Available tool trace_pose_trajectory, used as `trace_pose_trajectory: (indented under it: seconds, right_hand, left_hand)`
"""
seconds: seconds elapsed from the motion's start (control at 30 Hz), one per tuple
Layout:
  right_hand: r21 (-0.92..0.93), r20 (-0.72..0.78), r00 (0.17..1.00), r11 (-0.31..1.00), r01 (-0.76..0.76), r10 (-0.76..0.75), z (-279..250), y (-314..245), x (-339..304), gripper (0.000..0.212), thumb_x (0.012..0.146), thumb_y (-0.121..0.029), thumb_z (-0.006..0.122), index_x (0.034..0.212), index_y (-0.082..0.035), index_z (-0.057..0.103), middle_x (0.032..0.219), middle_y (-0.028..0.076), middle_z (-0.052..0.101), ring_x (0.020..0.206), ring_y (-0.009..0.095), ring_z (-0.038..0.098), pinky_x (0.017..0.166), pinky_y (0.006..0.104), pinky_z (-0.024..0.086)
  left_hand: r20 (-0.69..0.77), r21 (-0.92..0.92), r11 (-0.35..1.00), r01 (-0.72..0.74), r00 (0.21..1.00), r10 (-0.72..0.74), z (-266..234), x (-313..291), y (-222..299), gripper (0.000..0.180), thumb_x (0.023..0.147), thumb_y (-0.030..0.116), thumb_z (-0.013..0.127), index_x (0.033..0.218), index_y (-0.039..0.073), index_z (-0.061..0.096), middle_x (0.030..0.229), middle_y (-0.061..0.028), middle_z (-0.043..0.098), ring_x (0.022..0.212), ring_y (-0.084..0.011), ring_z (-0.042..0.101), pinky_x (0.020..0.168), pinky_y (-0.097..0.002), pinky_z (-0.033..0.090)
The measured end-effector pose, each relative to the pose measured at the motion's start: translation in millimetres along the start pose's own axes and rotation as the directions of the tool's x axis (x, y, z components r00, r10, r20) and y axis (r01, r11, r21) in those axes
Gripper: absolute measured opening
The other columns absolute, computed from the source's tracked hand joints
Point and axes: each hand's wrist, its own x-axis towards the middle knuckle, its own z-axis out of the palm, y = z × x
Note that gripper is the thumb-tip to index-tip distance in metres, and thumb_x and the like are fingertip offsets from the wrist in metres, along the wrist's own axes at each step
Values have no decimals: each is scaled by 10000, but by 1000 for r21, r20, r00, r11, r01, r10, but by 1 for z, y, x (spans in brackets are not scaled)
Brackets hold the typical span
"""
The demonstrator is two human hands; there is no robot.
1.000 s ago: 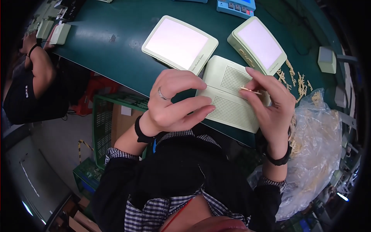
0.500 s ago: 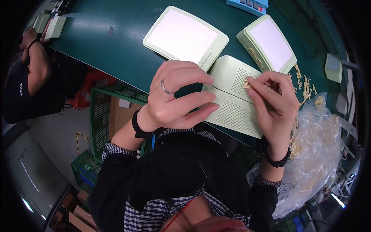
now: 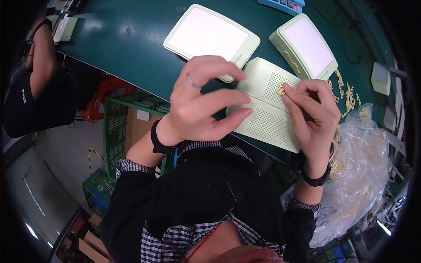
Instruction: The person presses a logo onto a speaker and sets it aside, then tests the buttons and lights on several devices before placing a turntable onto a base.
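Pinched between the thumb and forefinger of my right hand [image 3: 313,116] is a small gold-coloured script-lettering piece [image 3: 281,90]. It is at the dotted grille of a pale green casing [image 3: 255,78], whose two perforated faces meet along a ridge; whether it touches the surface I cannot tell. My left hand [image 3: 199,105], with a ring on one finger, hovers at the casing's left side. Its fingers are curved and apart, with nothing between them. Beyond stand two pale green devices with white front panels, one behind my left hand [image 3: 210,37] and one at the right [image 3: 309,48].
Loose gold lettering pieces [image 3: 349,98] lie on the green table [image 3: 127,48] at right. A clear plastic bag [image 3: 362,175] bulges beside my right forearm. Green crates [image 3: 115,131] stand below the table edge. Another person's arm [image 3: 43,65] shows at far left.
My left hand has lifted a little and its fingers have spread wider. My right hand keeps its pinch on the lettering piece at the grille. The other person's arm has shifted.
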Motion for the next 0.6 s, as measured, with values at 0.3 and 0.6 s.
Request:
trace_pose_trajectory:
  seconds: [0.3,0.6]
  right_hand:
    - [30,-77,997,1000,-8,10,-8,19,-7,252,773,-53,761,1024,-30,742,974,68,610,874,173,584,814,276,455]
    - [575,114,892,704,-417,437,-2,35,-13,299,838,-63,702,1120,34,673,1095,72,635,1004,141,595,904,260,440]
  left_hand:
    - [451,-338,743,578,792,-411,30,42,-11,383,821,107,746,1172,21,622,1157,-102,606,1090,-161,574,911,-301,487]
    - [757,-166,671,722,530,-383,37,74,-19,422,804,224,766,1144,5,646,1050,-131,678,932,-219,664,856,-300,507]
